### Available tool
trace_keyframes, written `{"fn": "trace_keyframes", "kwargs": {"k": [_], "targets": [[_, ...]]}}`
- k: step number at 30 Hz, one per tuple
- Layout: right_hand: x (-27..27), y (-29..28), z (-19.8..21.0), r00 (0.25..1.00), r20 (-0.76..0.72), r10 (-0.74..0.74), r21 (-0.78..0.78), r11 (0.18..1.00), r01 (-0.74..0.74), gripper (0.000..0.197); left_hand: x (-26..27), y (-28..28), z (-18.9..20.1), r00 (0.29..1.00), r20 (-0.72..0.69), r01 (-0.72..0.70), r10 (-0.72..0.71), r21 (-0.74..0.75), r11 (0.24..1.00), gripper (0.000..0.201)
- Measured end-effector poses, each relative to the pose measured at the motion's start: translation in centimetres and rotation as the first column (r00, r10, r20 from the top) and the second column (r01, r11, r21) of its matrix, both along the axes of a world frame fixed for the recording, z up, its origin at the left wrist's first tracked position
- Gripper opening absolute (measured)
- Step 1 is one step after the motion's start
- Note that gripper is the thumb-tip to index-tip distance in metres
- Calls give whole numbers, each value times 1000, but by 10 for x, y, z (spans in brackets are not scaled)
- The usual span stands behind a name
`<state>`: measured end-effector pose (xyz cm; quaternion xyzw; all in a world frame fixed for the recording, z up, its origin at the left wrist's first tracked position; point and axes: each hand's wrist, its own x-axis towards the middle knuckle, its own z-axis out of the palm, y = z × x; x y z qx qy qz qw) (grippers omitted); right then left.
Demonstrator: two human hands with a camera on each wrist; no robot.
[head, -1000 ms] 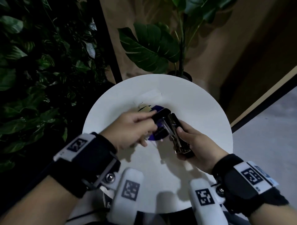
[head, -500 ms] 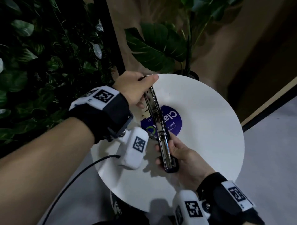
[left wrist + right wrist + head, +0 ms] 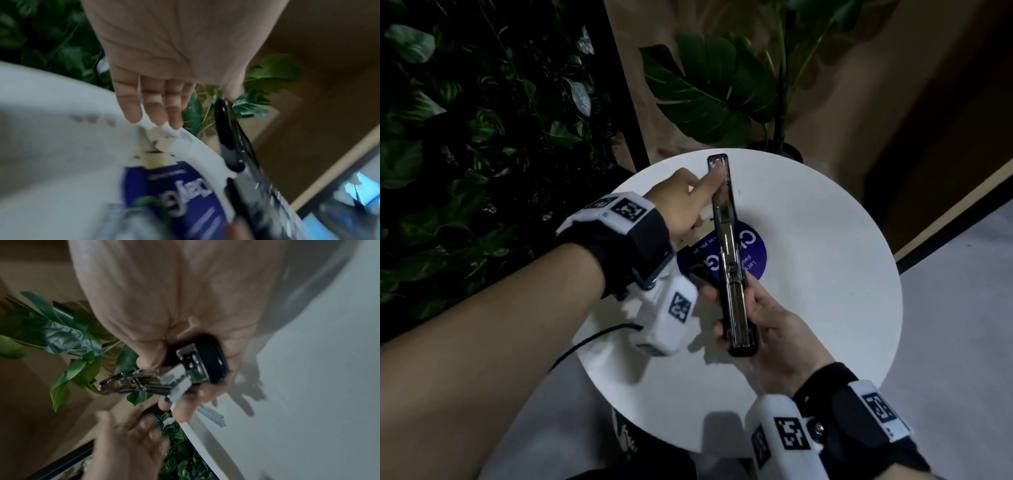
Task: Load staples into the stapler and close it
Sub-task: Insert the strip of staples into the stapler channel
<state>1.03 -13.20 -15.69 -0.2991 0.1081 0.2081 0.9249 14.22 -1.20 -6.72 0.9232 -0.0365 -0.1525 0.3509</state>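
Above the round white table [image 3: 825,274], your right hand [image 3: 774,325] grips the near end of the opened-out stapler [image 3: 727,246], while your left hand [image 3: 685,202], fingers extended, presses a fingertip [image 3: 717,173] against its far end.

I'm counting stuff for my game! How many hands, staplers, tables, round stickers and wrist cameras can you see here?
Hands: 2, left hand and right hand
Stapler: 1, opened out flat
Round white table: 1
Purple round sticker: 1
White wrist cameras: 2
Total: 7
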Motion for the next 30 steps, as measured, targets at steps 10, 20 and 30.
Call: {"fn": "trace_keyframes", "kwargs": {"k": [10,20,30], "targets": [[9,-4,-2,988,37,-149,-11,989,150,46,-82,61,-45,984,-91,174,-152,339,924,56],[10,-3,0,992,78,-103,-70,992,108,54,-75,31,-49,999,30,8,-16,252,968,30],[11,-6,-2,993,88,-79,-95,992,87,45,-77,32,-13,995,-97,-69,34,-385,920,28]]}}
